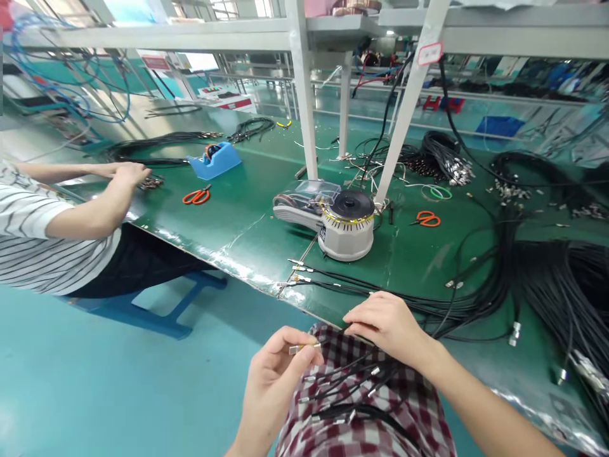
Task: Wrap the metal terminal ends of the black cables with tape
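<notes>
LEFT: left hand pinches silver metal connector on thin black cable | RIGHT: right hand curled over black cable bundle at bench edge | LAP: red-white plaid cloth under loose black cables | BENCH: green workbench, grey round tape dispenser, orange-handled scissors | NEARBY: co-worker's hands, black-white striped sleeve

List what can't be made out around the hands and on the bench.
Head view:
- Metal connector in the left hand: the fingers hide part of it.
- Black cables by the right hand: the hand hides their ends.
- Small parts by a co-worker's hand: too small to identify.
- Cable bundle: cut off by the right edge.
</notes>
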Demonstrator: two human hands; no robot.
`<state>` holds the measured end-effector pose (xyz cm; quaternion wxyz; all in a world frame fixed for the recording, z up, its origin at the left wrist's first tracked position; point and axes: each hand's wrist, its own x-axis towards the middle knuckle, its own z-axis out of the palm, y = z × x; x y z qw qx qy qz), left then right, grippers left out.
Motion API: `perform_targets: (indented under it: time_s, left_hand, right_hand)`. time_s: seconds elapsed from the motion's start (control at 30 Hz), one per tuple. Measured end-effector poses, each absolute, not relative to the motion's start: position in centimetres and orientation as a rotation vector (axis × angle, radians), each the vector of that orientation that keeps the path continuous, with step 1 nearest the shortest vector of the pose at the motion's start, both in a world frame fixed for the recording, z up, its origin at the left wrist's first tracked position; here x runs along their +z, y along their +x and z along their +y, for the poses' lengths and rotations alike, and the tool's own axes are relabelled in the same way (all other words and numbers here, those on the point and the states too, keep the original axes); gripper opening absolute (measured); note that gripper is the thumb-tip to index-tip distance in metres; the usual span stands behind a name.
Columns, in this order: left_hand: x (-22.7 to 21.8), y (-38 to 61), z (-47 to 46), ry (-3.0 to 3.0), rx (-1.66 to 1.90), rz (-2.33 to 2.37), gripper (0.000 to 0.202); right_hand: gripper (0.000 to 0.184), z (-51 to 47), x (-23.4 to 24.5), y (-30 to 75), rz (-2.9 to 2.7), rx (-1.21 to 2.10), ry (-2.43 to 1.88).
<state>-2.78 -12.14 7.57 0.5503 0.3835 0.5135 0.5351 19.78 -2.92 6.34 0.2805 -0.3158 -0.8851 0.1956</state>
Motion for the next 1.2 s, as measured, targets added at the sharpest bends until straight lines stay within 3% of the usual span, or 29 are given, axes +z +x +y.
perform_targets:
  time_s: [0.2, 0.37, 0.53, 0.7, 0.87, 1.2]
  left_hand:
    - [8.6, -2.6, -12.0, 0.877, 1.293, 1.143, 0.018]
    - [9.3, -3.5, -12.1, 0.833, 1.38, 1.127, 0.016]
    - [7.7, -4.5, -11.9, 0.712, 1.36, 1.193, 0.02]
    - [5.9, -3.5, -11.8, 0.615, 1.171, 1.202, 0.029]
    - [5.6, -2.9, -12.3, 0.743, 1.207, 1.442, 0.03]
    - [4.7, -3.7, -13.2, 0.906, 1.171, 1.621, 0.036]
  right_hand:
    - [0.02, -3.1, 6.9, 19.6, -2.379, 0.446, -0.954]
    - [0.013, -2.6, 5.4, 21.0, -2.466, 0.285, -0.965]
    - [0.011, -2.6, 4.1, 23.6, -2.458, 0.138, -1.328]
    - [0.047, -5.5, 6.4, 19.0, -2.321, 0.551, -1.145]
    - [0.022, -7.2, 6.0, 13.9, -2.191, 0.877, -0.902]
    - [0.013, -7.7, 4.2, 14.5, -2.084, 1.0, -0.861]
